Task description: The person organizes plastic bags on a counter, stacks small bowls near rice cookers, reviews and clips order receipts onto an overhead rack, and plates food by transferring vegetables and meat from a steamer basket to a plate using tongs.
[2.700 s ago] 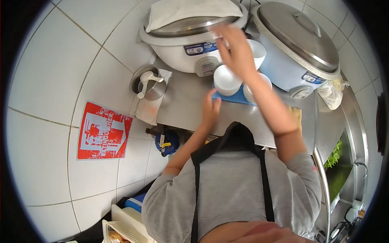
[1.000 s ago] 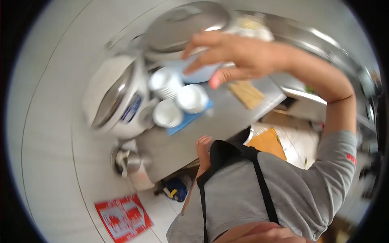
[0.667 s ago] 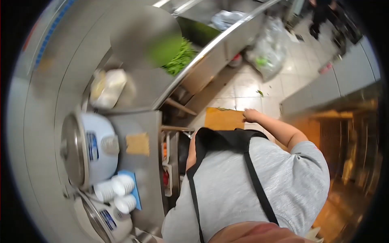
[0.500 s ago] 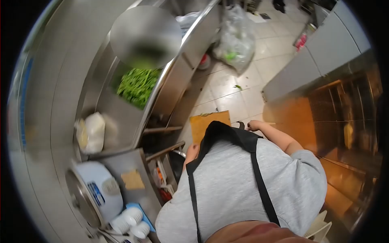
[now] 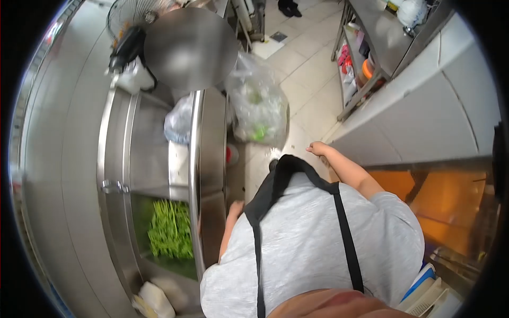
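1. The hands are apart and low: the right hand [image 5: 318, 149] is over the walkway with fingers loosely bent and nothing visible in it; whether the fingertips meet, I cannot tell. The left hand [image 5: 236, 208] is just beside the sink unit [image 5: 196, 159]; its grip is too small to read.
2. Around the body, a soft, heathered grey shirt [image 5: 318, 238] lies under smooth black apron straps [image 5: 347, 238].
3. To the left, the sink unit has brushed steel panels and a rounded, shiny rim; leafy, thin-stemmed greens [image 5: 170, 230] lie heaped in its nearer basin.
4. Ahead, a crinkled, bulging clear bag [image 5: 257, 106] with green contents stands on square, pale floor tiles [image 5: 307, 79].
5. Farther right is a flat steel bench [image 5: 379, 32]; far left, a round wire fan [image 5: 130, 16].
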`<state>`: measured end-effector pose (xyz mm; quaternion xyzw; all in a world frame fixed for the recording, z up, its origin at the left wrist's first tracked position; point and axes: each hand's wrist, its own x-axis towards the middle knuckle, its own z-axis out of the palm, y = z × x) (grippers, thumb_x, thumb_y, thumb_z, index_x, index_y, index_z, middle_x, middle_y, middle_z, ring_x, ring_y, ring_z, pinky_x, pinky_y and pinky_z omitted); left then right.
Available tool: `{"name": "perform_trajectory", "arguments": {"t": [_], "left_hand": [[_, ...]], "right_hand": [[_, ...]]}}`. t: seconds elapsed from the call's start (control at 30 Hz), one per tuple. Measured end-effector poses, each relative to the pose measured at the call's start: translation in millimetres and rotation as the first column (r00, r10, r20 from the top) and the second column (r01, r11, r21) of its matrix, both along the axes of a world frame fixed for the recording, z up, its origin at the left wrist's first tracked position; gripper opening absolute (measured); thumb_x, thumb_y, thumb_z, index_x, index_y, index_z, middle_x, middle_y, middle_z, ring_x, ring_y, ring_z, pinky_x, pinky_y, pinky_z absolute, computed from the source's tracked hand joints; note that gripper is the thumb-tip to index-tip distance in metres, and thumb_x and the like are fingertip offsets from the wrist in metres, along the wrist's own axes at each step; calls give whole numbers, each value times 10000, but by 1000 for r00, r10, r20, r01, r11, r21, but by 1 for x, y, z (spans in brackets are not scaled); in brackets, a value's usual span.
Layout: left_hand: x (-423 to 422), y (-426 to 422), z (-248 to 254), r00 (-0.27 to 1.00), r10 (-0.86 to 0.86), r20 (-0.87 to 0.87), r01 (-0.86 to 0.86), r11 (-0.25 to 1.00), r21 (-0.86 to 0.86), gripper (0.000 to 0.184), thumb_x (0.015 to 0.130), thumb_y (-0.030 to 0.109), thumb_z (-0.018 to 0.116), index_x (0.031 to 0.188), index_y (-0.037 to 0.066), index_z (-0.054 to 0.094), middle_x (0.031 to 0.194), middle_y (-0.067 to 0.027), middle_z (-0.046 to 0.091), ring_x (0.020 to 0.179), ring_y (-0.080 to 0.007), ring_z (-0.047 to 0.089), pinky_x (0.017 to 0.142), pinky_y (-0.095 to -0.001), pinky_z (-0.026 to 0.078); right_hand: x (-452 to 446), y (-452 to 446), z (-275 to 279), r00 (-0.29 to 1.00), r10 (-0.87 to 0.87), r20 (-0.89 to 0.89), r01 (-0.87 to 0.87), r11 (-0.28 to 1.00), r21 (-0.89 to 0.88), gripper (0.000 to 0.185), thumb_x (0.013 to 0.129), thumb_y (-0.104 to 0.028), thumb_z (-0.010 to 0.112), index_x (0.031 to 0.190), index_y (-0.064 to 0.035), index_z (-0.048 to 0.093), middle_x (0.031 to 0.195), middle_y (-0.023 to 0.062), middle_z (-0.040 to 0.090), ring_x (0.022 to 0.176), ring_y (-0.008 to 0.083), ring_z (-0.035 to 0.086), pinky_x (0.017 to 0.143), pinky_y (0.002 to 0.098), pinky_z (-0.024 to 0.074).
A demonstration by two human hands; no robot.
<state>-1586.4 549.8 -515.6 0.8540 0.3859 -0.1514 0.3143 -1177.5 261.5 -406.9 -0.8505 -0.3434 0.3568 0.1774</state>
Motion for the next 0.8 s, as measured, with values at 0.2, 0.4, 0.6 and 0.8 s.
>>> {"name": "perform_trajectory", "arguments": {"t": [0.2, 0.4, 0.6, 0.8], "left_hand": [[416, 46, 259, 782, -277, 558, 350, 937, -26, 328, 804, 264, 549, 968, -20, 568, 940, -185, 589, 928, -321, 561, 794, -369, 439], [681, -47, 382, 316, -722, 615, 719, 606, 341, 297, 817, 223, 559, 1036, 24, 533, 998, -165, 572, 912, -299, 566, 780, -361, 451], [748, 19, 265, 692, -506, 515, 690, 672, -269, 371, 814, 236, 538, 1135, 50, 512, 1064, -185, 570, 996, -298, 555, 823, -364, 436], [700, 190, 144, 887, -369, -277, 365, 928, -68, 399, 795, 296, 541, 1066, 3, 549, 1072, -242, 552, 983, -360, 549, 814, -427, 439]], "right_hand": [[223, 40, 47, 656, -653, 378, 633, 749, 195, 361, 854, -319, 448, 895, -6, 623, 886, 219, 605, 871, 375, 568, 771, 434, 442], [417, -9, 210, 16, -997, 74, 234, 76, 969, 232, 880, -174, 441, 868, 4, 588, 839, 174, 584, 826, 328, 557, 720, 372, 439], [580, -60, 313, 73, -982, -172, 214, -153, 965, 323, 928, -251, 409, 897, 8, 600, 765, 76, 618, 680, 130, 566, 653, 270, 454], [657, -13, 283, 260, -923, -284, 539, -105, 836, 313, 926, -249, 408, 854, -19, 607, 750, 33, 608, 660, 94, 538, 628, 258, 446]]}}
